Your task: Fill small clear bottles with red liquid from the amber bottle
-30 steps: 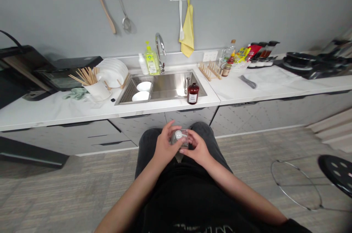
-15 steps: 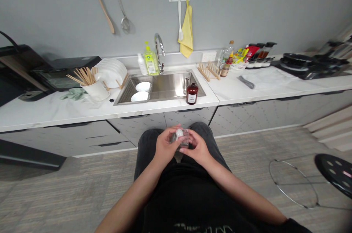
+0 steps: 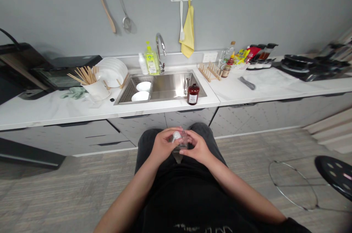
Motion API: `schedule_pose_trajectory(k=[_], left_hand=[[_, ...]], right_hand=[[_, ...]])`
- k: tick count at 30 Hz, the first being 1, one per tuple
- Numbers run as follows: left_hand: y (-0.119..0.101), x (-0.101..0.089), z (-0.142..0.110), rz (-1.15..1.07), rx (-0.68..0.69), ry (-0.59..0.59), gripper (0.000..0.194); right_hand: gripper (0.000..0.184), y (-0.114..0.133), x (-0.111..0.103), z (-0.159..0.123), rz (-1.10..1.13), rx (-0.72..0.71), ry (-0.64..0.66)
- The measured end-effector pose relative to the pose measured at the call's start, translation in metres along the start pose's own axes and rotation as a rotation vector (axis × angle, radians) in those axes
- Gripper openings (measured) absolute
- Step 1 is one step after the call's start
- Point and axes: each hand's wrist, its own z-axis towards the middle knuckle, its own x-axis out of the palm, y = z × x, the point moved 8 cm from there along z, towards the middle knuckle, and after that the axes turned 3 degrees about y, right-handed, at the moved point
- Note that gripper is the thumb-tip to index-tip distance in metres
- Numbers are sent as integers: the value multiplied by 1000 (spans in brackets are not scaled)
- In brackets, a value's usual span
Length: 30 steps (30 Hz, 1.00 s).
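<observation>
In front of my lap I hold a small, clear, square-sided container (image 3: 183,138) between both hands. A white rounded piece (image 3: 176,136), which looks like a cap or pump head, shows at its left side. My left hand (image 3: 164,144) is closed around the white piece, thumb toward the front. My right hand (image 3: 198,146) grips the clear container from the right, its fingers curled over the side. The fingers hide part of both pieces, so I cannot tell whether they are joined. A dark red-brown bottle (image 3: 193,94) with a white label stands at the counter's front edge ahead.
Behind the bottle is a steel sink (image 3: 170,90) with white bowls (image 3: 140,96) in a rack at its left. Dish soap (image 3: 151,61) stands by the faucet (image 3: 160,53). A chopstick holder (image 3: 96,90) is left; wooden racks (image 3: 210,71) and a stove (image 3: 299,66) lie right.
The white piece has shifted slightly left, along with my left hand. My right hand stays about where it was on the clear container. The camera view has moved a little.
</observation>
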Motion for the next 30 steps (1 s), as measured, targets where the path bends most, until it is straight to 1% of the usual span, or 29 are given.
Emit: schedule_pose_trajectory(k=[2, 4, 6, 8, 10, 12, 15, 17, 18, 19, 21, 23, 24, 27, 30], left_hand=[[2, 0, 2, 19, -25, 77, 28], [7, -4, 2, 14, -50, 78, 28], [13, -7, 0, 10, -59, 37, 30], [18, -9, -2, 33, -54, -19, 31], [21, -13, -4, 58, -50, -88, 32], [24, -16, -3, 46, -53, -115, 31], [28, -18, 2, -5, -63, -56, 30], [31, -22, 4, -9, -51, -24, 30], [31, -25, 4, 0, -34, -23, 33], [32, -29, 4, 12, -11, -30, 40], [37, -37, 1, 30, 16, -60, 65], [49, -47, -2, 13, -23, -103, 89], [57, -52, -3, -6, -63, -130, 94], [78, -67, -6, -62, -169, -209, 92], [88, -81, -5, -84, -216, -266, 90]], right_hand=[[85, -6, 3, 2, 58, 38, 72], [86, -10, 4, 4, 63, 56, 90], [84, -6, 1, 4, -4, 25, 21], [81, 1, -2, 4, -130, -18, -75], [79, 8, -2, 5, -242, -44, -126], [79, 10, -1, 8, -267, -52, -112], [80, 3, 2, 17, -195, -30, -37], [82, -3, 4, 24, -153, -8, -10], [82, -5, 6, 27, -141, -2, -11], [82, -6, 7, 31, -134, 3, -20], [77, -9, 11, 40, -128, 12, -46], [73, -12, 18, 50, -127, 26, -65], [72, -13, 21, 55, -133, 31, -70], [72, -19, 34, 72, -180, 31, -76], [70, -30, 50, 88, -196, 41, -62]])
